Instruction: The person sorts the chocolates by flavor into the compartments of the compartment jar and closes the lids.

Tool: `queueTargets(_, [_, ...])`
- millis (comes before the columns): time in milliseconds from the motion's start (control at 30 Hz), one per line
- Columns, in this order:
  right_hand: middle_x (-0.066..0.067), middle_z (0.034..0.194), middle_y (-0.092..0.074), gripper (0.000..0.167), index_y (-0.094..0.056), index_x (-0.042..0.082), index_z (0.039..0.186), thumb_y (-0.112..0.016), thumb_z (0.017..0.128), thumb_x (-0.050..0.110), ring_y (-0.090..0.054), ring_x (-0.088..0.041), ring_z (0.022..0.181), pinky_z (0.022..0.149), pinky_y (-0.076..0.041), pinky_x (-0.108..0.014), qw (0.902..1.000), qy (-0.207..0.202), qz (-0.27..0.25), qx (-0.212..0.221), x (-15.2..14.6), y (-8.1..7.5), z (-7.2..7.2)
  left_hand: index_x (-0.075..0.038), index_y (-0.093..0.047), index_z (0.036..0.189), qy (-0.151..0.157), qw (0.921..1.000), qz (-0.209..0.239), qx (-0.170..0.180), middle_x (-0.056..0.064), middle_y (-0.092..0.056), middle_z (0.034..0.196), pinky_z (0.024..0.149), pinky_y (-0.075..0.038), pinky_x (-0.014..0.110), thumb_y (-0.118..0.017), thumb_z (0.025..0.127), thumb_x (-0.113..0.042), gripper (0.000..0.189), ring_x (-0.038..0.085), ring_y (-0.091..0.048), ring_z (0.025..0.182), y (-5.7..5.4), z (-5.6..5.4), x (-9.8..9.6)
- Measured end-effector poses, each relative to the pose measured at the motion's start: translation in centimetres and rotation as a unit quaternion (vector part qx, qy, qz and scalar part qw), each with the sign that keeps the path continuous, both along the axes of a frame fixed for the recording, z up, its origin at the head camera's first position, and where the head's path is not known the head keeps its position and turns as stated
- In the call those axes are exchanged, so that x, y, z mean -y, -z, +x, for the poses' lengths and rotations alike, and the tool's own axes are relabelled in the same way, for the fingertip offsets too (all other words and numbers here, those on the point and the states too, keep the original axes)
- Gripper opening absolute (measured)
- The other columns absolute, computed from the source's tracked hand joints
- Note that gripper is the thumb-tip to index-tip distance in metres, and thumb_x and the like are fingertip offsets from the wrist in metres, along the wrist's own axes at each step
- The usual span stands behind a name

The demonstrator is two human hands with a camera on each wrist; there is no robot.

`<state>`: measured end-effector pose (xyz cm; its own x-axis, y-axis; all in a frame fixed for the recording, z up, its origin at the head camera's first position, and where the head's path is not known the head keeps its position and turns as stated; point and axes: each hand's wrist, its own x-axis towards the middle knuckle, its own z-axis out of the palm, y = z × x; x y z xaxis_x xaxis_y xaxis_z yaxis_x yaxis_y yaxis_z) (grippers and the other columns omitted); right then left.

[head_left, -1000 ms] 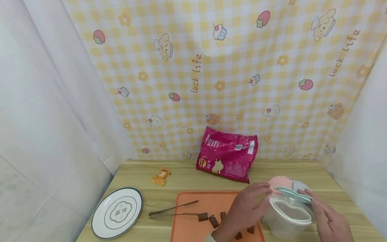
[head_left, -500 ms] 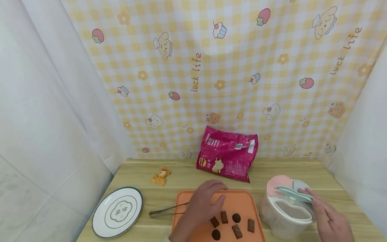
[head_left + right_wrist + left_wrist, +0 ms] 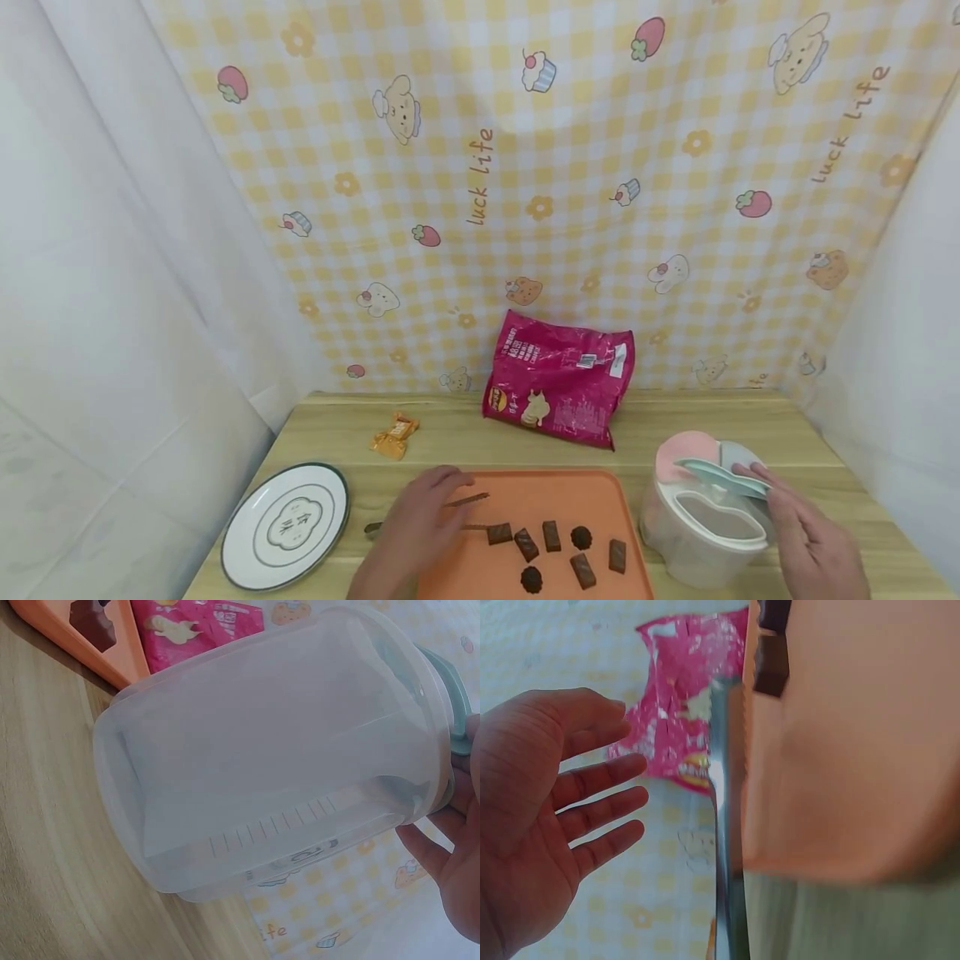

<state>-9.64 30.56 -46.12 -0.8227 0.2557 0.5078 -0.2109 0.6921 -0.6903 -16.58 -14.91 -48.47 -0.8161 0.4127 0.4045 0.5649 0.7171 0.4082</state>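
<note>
My left hand (image 3: 414, 523) hovers over the left edge of the orange tray (image 3: 547, 492), fingers loosely spread and holding nothing. Beneath it lie metal tongs (image 3: 467, 501), partly hidden; in the left wrist view the tongs (image 3: 727, 802) stand right beyond the fingertips. Several dark chocolates (image 3: 551, 536), some oblong and some round, lie on the tray. At the right, my right hand (image 3: 813, 533) holds the raised green flap (image 3: 723, 477) of a clear storage container (image 3: 693, 550). The compartment below that flap is uncovered, and the pink and grey flaps lie flat. In the right wrist view the container (image 3: 262, 750) looks see-through.
A crimson snack bag (image 3: 558, 379) leans against the checked cloth behind the tray. Orange-wrapped candy (image 3: 394, 435) lies at the back left. A white plate (image 3: 247, 533) with a green rim rests at the left side of the wooden table (image 3: 442, 425).
My left hand has left the container lid and swept left across the tray to the tongs. My right hand has stayed at the raised flap.
</note>
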Motion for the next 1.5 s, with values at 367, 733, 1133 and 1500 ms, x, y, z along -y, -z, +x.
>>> queueTargets(367, [0.028, 0.134, -0.057, 0.031, -0.072, 0.015, 0.133, -0.052, 0.109, 0.017, -0.047, 0.021, 0.118, 0.093, -0.031, -0.001, 0.9999, 0.007, -0.009, 0.005, 0.3, 0.1, 0.2, -0.009, -0.073, 0.115, 0.010, 0.9998, 0.013, -0.011, -0.006, -0.061, 0.106, 0.076, -0.053, 0.031, -0.077, 0.086, 0.000, 0.030, 0.011, -0.059, 0.092, 2.5, 1.0, 5.0])
queueTargets(733, [0.024, 0.134, -0.060, 0.030, -0.072, 0.010, 0.131, -0.053, 0.108, 0.012, -0.048, 0.017, 0.122, 0.096, -0.031, -0.002, 0.9997, -0.014, -0.006, -0.018, 0.2, 0.2, 0.2, -0.008, -0.069, 0.126, 0.017, 0.9989, -0.012, 0.043, -0.004, -0.062, 0.112, 0.084, -0.055, 0.037, -0.073, 0.086, 0.003, 0.042, 0.014, -0.063, 0.100, 2.9, 1.7, 6.0])
queueTargets(1133, [0.030, 0.136, -0.054, 0.033, -0.070, 0.015, 0.135, -0.049, 0.111, 0.020, -0.044, 0.021, 0.122, 0.096, -0.027, 0.000, 0.9999, -0.004, -0.002, 0.016, 0.2, -0.2, 0.1, -0.010, -0.064, 0.135, 0.010, 0.9972, -0.028, 0.069, -0.005, -0.063, 0.111, 0.082, -0.055, 0.038, -0.070, 0.089, 0.005, 0.048, 0.013, -0.062, 0.101, 3.5, 1.2, 6.3])
queueTargets(1500, [0.027, 0.139, -0.054, 0.034, -0.069, 0.017, 0.137, -0.048, 0.111, 0.020, -0.042, 0.020, 0.124, 0.096, -0.026, 0.000, 0.9997, -0.015, 0.010, 0.018, -0.1, -0.2, 0.1, -0.012, -0.067, 0.132, 0.024, 0.9952, -0.011, 0.094, -0.007, -0.062, 0.105, 0.072, -0.053, 0.031, -0.069, 0.093, 0.004, 0.042, 0.003, -0.057, 0.087, 3.1, 0.9, 6.6])
